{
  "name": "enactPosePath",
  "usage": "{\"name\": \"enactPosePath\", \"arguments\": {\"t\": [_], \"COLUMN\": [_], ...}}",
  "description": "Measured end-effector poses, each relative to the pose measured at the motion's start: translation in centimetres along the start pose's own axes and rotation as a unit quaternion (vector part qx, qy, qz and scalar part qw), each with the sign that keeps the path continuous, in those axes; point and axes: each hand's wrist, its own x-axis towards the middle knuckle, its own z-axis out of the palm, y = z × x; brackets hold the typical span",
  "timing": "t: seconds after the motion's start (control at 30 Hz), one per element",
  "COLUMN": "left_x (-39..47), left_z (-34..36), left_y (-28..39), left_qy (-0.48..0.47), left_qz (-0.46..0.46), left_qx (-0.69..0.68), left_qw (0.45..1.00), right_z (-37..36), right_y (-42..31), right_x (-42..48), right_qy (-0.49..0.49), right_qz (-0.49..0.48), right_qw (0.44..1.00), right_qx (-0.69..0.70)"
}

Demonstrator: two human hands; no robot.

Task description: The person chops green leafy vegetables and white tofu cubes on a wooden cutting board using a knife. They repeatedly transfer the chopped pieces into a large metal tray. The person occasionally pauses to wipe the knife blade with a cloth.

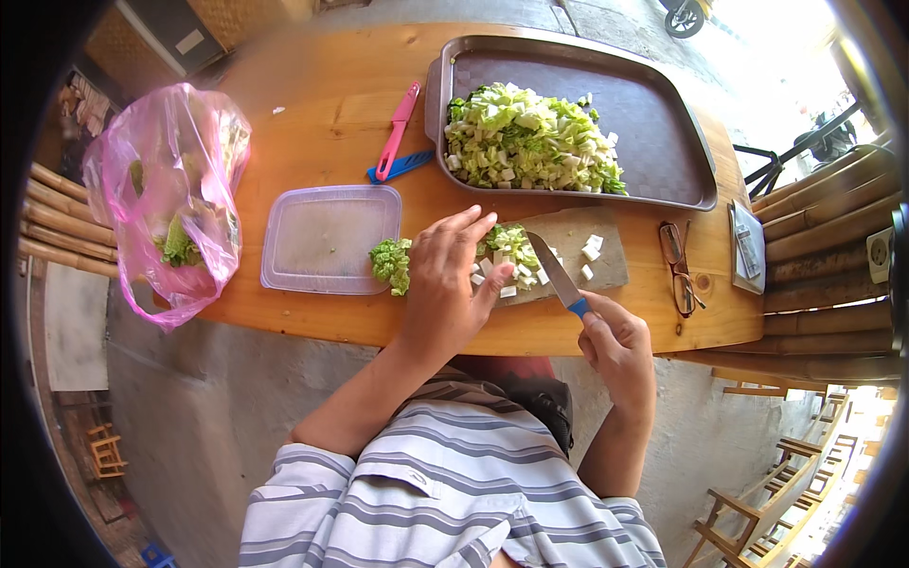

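Observation:
A blue-handled kitchen knife [557, 275] is in my right hand [619, 341], its blade over the right part of a cutting board [607, 263]. On the board lie chopped leafy greens [517, 245], with white diced pieces [591, 247] to their right. My left hand [447, 277] spreads over the board's left end, its thumb at the cut pieces; what lies under the palm is hidden. Left of it a curly green leaf piece [390, 265] touches a translucent plastic lid [331, 239]. Beyond the board, a large dark tray [660, 142] holds a heap of chopped cabbage [532, 138].
A pink plastic bag [170, 206] with greens stands at the table's left. A pink peeler or knife [398, 131] lies against a blue blade sheath [408, 165] behind the lid. Eyeglasses [679, 270] and a notepad [746, 248] lie at the right edge, near a bamboo rail [824, 263].

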Motion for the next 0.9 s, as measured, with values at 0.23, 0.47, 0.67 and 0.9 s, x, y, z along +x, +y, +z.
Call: {"name": "enactPosePath", "arguments": {"t": [0.23, 0.47, 0.67, 0.9], "left_x": [1.4, 2.4, 2.0, 0.4], "left_z": [0.7, -0.8, -0.8, 1.8], "left_y": [1.7, 2.5, 0.0, -0.7], "left_qy": [-0.048, -0.072, -0.041, -0.146], "left_qz": [0.083, 0.156, 0.066, 0.078], "left_qx": [-0.01, 0.079, 0.016, 0.084], "left_qw": [0.995, 0.982, 0.997, 0.983], "right_z": [-0.3, -0.1, -1.1, -2.9], "right_y": [1.6, 0.0, 0.4, 1.3], "right_x": [0.4, -1.4, -2.6, -3.6], "right_qy": [0.077, 0.108, 0.127, 0.156], "right_qz": [-0.27, -0.311, -0.288, -0.235], "right_qw": [0.921, 0.85, 0.866, 0.91], "right_qx": [-0.269, -0.411, -0.388, -0.304]}}
